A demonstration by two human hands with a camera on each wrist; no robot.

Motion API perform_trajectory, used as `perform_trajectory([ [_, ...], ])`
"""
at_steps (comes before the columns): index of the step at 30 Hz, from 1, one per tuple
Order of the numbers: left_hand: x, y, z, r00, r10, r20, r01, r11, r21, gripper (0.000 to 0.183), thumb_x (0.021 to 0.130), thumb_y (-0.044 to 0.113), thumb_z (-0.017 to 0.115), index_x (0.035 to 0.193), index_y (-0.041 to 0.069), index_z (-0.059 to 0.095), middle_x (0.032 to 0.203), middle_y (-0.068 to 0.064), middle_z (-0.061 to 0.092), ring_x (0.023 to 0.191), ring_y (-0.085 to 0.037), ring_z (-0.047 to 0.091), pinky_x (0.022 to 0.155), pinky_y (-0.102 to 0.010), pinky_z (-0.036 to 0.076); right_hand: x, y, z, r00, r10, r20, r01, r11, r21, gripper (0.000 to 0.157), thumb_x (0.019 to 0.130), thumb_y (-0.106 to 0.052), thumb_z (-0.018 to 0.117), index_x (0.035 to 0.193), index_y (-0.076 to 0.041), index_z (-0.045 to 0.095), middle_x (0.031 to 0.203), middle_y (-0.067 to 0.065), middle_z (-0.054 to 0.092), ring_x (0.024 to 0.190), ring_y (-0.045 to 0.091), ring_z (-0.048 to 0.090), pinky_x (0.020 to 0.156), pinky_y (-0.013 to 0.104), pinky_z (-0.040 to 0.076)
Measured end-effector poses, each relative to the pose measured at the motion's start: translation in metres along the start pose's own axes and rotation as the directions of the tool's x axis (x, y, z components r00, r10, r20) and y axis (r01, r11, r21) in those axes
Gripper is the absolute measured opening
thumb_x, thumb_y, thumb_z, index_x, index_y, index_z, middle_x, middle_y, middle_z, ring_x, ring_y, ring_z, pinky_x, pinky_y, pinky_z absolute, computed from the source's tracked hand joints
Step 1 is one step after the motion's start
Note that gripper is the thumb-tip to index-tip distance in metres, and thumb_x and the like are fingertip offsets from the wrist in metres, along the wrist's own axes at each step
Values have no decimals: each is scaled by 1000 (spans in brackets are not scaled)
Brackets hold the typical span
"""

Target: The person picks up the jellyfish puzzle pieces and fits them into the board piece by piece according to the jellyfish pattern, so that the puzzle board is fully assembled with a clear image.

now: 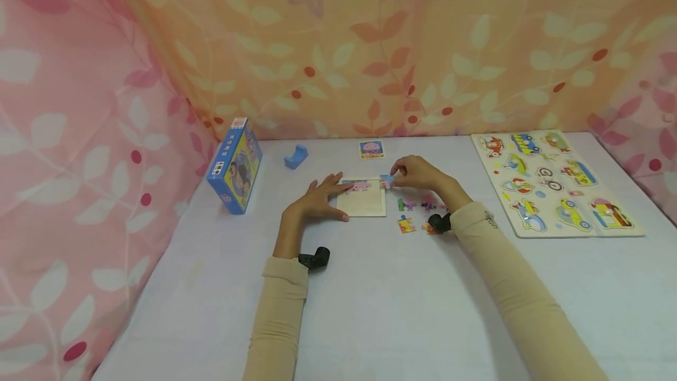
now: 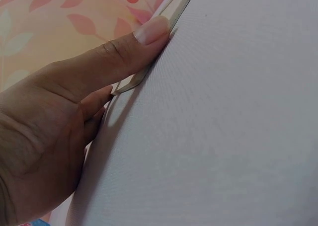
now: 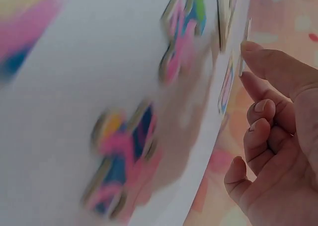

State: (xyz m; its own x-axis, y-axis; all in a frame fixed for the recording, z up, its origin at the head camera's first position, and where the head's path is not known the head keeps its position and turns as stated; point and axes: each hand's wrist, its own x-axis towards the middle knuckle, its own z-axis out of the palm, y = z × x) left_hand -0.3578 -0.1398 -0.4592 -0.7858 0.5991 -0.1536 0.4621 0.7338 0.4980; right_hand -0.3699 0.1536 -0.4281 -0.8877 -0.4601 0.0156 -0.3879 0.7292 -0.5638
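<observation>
A small pale puzzle tray [image 1: 365,206] lies mid-table with pink puzzle pieces [image 1: 361,186] set along its far side. My left hand [image 1: 317,200] rests over the tray's left part, fingers spread; the index finger touches the pieces. In the left wrist view the thumb [image 2: 152,31] lies against the tray's edge. Just above the tray's far right corner, my right hand [image 1: 420,173] pinches a blue and pink puzzle piece [image 1: 386,181] between thumb and forefinger. That piece [image 3: 242,67] appears edge-on in the right wrist view. Several loose puzzle pieces [image 1: 406,225] lie right of the tray.
A small picture card [image 1: 372,149] lies behind the tray. To the left stand a blue box [image 1: 235,166] and a light-blue curved block [image 1: 296,157]. A large peg puzzle board [image 1: 545,178] with vehicle pictures lies at the right. Patterned cloth [image 1: 338,75] hangs behind.
</observation>
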Motion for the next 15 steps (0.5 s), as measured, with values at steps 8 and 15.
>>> perform_trajectory([
  [8, 3, -1, 0, 1000, -2, 3, 2, 1000, 3, 90, 67, 54, 74, 143, 35, 30, 156, 3, 7, 144, -19, -2, 114, -50, -7, 10, -22, 15, 998, 55, 27, -53, 996, -70, 30, 76, -24, 73, 98, -4, 67, 69, 1, 46, 66, 16, 41, 58, 26, 30],
  [15, 2, -1, -1, 1000, -11, 10, 11, 1000, 7, 89, 67, 54, 74, 143, 34, 30, 156, 2, 7, 144, -19, -2, 114, -51, -7, 11, -26, 22, 998, 61, 2, -61, 996, -64, 36, 78, -25, 72, 107, -6, 65, 70, 3, 46, 64, 17, 41, 57, 27, 30],
])
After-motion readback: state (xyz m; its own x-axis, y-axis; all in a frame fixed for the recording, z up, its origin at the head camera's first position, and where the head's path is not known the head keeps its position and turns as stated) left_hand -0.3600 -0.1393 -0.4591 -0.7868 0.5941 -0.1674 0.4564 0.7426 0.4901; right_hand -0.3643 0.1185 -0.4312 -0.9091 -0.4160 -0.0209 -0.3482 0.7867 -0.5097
